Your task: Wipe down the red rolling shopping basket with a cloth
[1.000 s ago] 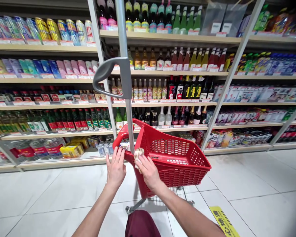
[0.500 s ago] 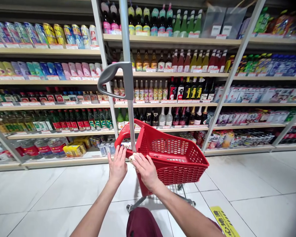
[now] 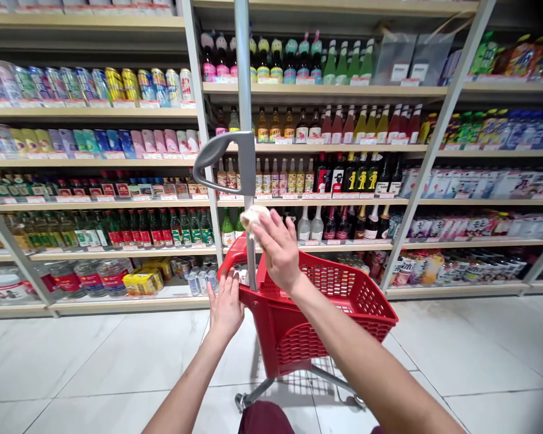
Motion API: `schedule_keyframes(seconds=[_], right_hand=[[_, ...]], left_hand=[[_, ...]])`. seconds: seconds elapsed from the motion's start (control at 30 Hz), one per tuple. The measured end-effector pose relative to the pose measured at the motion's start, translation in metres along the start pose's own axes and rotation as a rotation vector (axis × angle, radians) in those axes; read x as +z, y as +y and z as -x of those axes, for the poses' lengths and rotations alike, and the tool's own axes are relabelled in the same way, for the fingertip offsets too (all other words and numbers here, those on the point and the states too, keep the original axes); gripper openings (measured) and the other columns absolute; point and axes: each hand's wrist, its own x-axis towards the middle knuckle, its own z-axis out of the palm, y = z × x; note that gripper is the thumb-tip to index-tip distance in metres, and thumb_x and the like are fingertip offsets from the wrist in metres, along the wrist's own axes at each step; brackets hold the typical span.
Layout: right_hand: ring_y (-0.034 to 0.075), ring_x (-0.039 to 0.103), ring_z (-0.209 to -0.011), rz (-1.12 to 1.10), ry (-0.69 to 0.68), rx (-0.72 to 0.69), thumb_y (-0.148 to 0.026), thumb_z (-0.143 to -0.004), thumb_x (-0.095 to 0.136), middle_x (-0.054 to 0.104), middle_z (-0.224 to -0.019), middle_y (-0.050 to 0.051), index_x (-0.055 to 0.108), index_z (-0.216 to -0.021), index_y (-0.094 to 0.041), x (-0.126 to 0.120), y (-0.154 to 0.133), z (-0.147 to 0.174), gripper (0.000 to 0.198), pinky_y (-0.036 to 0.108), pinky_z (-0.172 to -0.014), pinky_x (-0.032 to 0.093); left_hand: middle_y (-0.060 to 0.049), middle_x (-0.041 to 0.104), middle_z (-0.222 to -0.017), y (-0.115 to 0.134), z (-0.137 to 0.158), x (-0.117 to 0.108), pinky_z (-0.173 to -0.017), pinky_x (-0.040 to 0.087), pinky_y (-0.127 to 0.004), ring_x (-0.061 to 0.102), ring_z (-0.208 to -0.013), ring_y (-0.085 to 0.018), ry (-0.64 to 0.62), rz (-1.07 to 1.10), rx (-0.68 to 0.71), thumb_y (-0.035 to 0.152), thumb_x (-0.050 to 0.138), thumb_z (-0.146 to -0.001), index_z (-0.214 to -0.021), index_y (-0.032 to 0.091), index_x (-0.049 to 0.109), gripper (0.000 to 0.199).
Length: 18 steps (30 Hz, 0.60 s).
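A red plastic shopping cart (image 3: 289,337) with perforated basket walls stands in front of me. From its near left side rises a metal pole (image 3: 244,78) carrying a grey loop handle (image 3: 248,163). My left hand (image 3: 226,304) rests on the cart's red rim beside the foot of the pole, its fingers stretched out. My right hand (image 3: 278,247) presses a crumpled off-white cloth (image 3: 253,218) against the pole, just below the grey handle. Part of the pole is covered by the cloth and fingers.
Shelves behind the cart hold drink cans (image 3: 113,84), glass bottles (image 3: 341,63) and large jars (image 3: 115,277). A yellow box pack (image 3: 142,281) sits on the bottom shelf. White floor tiles (image 3: 95,361) surround the cart. My knee (image 3: 265,419) shows at the bottom.
My right hand has moved up with the cloth from the cart's rim to the pole below the handle. The left hand stays on the rim. The view has tilted slightly upward.
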Motion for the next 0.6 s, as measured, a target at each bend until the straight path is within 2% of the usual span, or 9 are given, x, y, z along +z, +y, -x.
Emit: schedule_keyframes(seconds=[0.07,0.2,0.27,0.33,0.47,0.53,0.6], right_hand=[[0.016,0.020,-0.130,0.023,-0.045,-0.109,-0.016,-0.089,0.038,0.047,-0.128,0.004,0.053,-0.117,-0.021,0.008,0.007,-0.001,0.032,0.043,-0.107,0.016],[0.016,0.021,-0.130,-0.001,-0.310,-0.443,-0.015,-0.089,0.038,0.049,-0.127,0.002,0.055,-0.113,-0.019,0.014,0.009,0.065,0.030,0.040,-0.108,0.019],[0.016,0.022,-0.129,0.004,-0.404,-0.514,-0.016,-0.089,0.038,0.047,-0.129,0.001,0.055,-0.113,-0.019,0.013,0.010,0.081,0.030,0.040,-0.108,0.019],[0.016,0.020,-0.130,0.013,-0.401,-0.500,-0.016,-0.089,0.038,0.044,-0.131,0.001,0.053,-0.116,-0.020,0.012,0.012,0.065,0.031,0.040,-0.109,0.018],[0.016,0.014,-0.131,0.037,-0.222,-0.306,-0.012,-0.089,0.036,0.042,-0.132,0.002,0.047,-0.122,-0.020,0.017,0.020,-0.003,0.036,0.045,-0.109,0.014],[0.016,0.015,-0.131,0.032,-0.206,-0.268,-0.012,-0.089,0.036,0.042,-0.133,0.002,0.047,-0.122,-0.020,0.018,0.020,-0.006,0.036,0.046,-0.108,0.015],[0.015,0.017,-0.131,-0.002,-0.283,-0.343,-0.012,-0.088,0.036,0.044,-0.131,0.002,0.050,-0.119,-0.020,0.015,0.017,0.023,0.034,0.044,-0.108,0.019]], left_hand=[[-0.011,0.035,-0.137,-0.002,0.004,0.001,-0.107,0.009,-0.054,0.029,-0.128,-0.026,-0.019,-0.013,0.012,0.010,0.041,-0.066,-0.127,0.012,0.039,0.061],[-0.012,0.036,-0.136,-0.004,0.009,0.001,-0.107,0.010,-0.053,0.029,-0.128,-0.025,-0.027,-0.015,0.022,0.009,0.040,-0.065,-0.126,0.009,0.039,0.061],[-0.012,0.035,-0.136,-0.004,0.009,0.000,-0.107,0.011,-0.052,0.028,-0.128,-0.025,-0.027,-0.008,0.027,0.010,0.040,-0.065,-0.126,0.008,0.039,0.061],[-0.013,0.034,-0.137,-0.004,0.008,-0.001,-0.107,0.010,-0.052,0.028,-0.128,-0.025,-0.020,-0.009,0.026,0.011,0.040,-0.065,-0.126,0.008,0.040,0.060],[-0.012,0.033,-0.137,-0.003,0.008,-0.001,-0.107,0.007,-0.053,0.028,-0.128,-0.025,-0.008,-0.012,0.044,0.010,0.040,-0.066,-0.124,0.009,0.042,0.058],[-0.013,0.035,-0.137,-0.004,0.010,-0.001,-0.107,0.007,-0.053,0.029,-0.128,-0.025,-0.002,-0.009,0.056,0.010,0.040,-0.066,-0.124,0.010,0.043,0.057],[-0.013,0.037,-0.135,-0.006,0.011,0.000,-0.107,0.006,-0.053,0.030,-0.127,-0.025,0.008,-0.004,0.064,0.009,0.040,-0.066,-0.124,0.010,0.043,0.057]])
